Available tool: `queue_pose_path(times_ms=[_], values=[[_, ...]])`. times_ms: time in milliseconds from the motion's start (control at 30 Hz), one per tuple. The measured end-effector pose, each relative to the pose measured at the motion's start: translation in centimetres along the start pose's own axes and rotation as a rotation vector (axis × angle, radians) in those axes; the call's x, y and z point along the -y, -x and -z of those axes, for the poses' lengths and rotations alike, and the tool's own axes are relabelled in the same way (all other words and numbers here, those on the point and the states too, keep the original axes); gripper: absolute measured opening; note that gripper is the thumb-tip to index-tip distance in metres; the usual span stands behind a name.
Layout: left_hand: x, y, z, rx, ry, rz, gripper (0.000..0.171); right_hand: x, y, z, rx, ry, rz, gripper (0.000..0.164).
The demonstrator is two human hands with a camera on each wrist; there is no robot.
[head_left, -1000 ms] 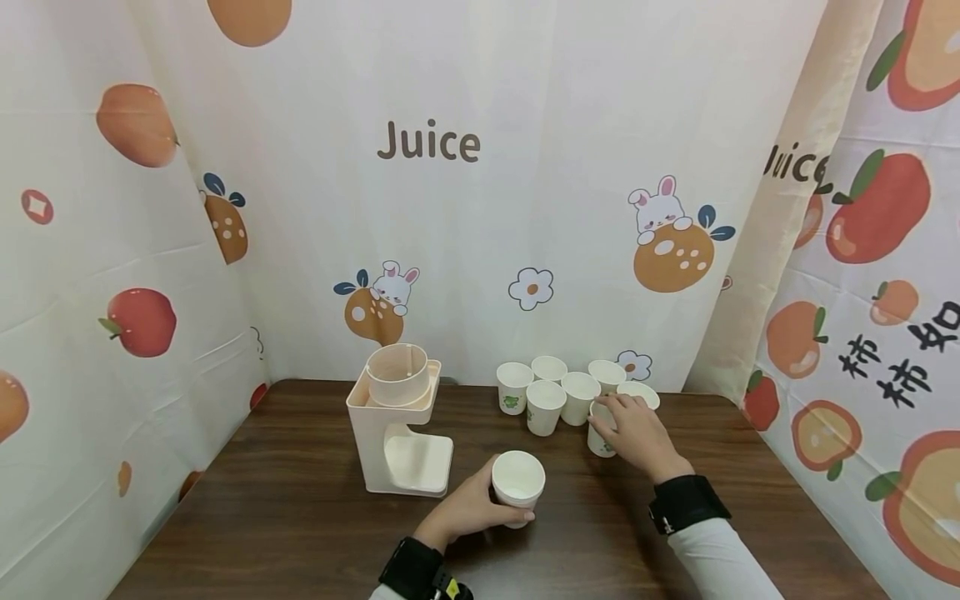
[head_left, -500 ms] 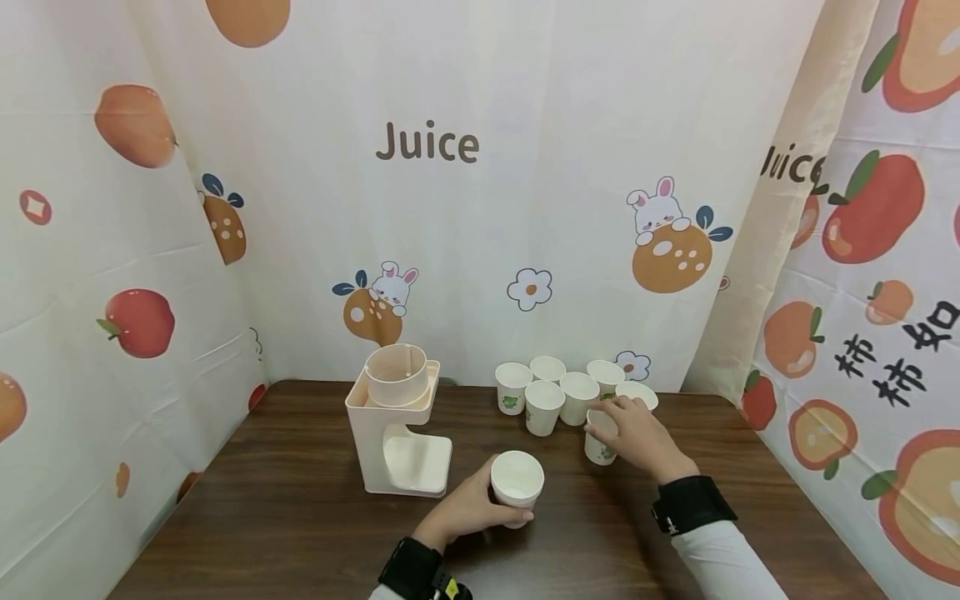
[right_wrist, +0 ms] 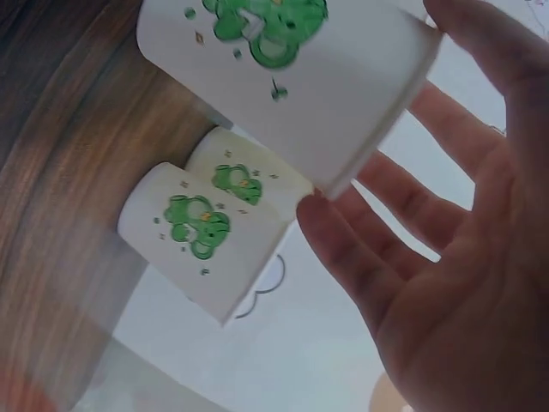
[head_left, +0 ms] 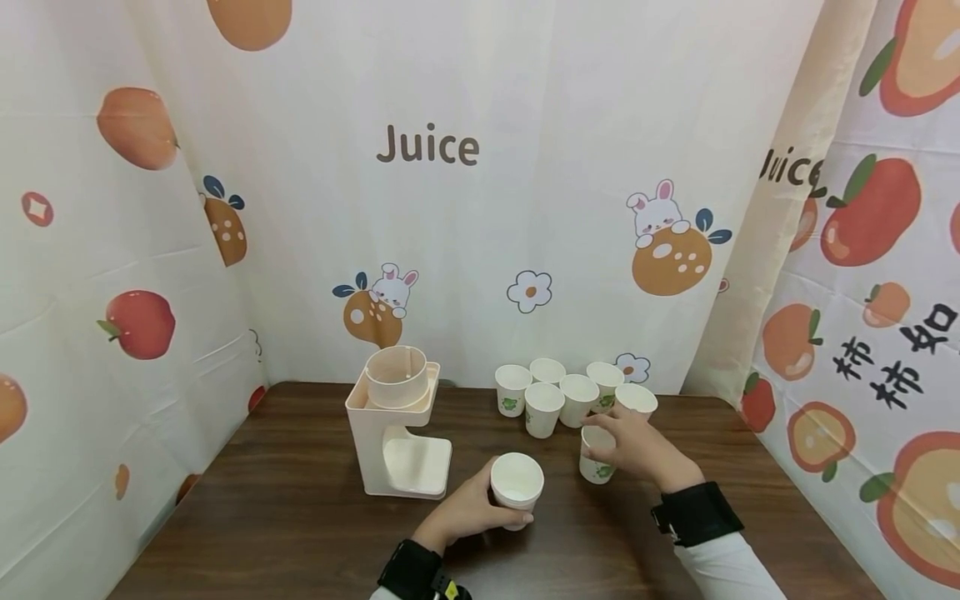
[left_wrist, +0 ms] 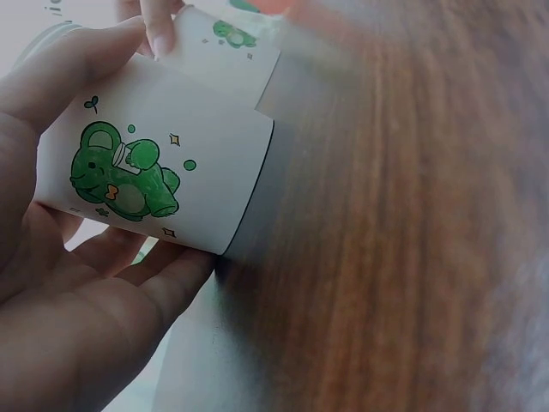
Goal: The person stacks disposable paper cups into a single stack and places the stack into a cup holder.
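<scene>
My left hand (head_left: 467,515) grips a white paper cup (head_left: 517,483) near the table's front, upright, mouth up. A second rim line just under its lip suggests nested cups. The left wrist view shows a green bear print on this cup (left_wrist: 154,163), with thumb and fingers curled round it. To the right, my right hand (head_left: 643,448) holds another white paper cup (head_left: 596,460) by its upper part. In the right wrist view, the thumb and fingers lie along the rim of that cup (right_wrist: 334,77). Several matching paper cups (head_left: 543,410) stand in a group behind it.
A cream-coloured machine (head_left: 371,442) with a round hopper (head_left: 397,377) on top and a low platform (head_left: 420,462) stands left of the hands. Everything rests on a dark wooden table (head_left: 285,508). Fruit-printed curtains (head_left: 465,217) hang along its back and sides.
My right hand has drawn its paper cup away from the group, toward the table's front and slightly left. My left hand and its cup have stayed in place.
</scene>
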State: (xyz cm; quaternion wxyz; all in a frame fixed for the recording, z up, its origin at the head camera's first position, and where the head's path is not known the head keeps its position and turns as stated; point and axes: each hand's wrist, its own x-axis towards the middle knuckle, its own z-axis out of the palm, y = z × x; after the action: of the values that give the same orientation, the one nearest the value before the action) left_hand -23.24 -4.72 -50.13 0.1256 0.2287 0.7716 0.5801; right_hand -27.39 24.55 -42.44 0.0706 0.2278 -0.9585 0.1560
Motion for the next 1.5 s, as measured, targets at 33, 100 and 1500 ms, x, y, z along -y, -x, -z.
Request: queue_pose_path(times_ms=[33,100,1500], values=[[0.0,0.0,0.0,0.0,0.002,-0.001,0.081,0.2,0.1,0.1,0.014,-0.007,0.002,0.044],[0.0,0.0,0.0,-0.002,0.003,-0.003,0.081,0.4,0.1,0.3,0.052,-0.029,-0.01,0.045],[-0.2,-0.1,0.0,0.005,0.002,0.003,0.079,3.5,1.3,2.3,0.213,-0.069,-0.065,0.049]])
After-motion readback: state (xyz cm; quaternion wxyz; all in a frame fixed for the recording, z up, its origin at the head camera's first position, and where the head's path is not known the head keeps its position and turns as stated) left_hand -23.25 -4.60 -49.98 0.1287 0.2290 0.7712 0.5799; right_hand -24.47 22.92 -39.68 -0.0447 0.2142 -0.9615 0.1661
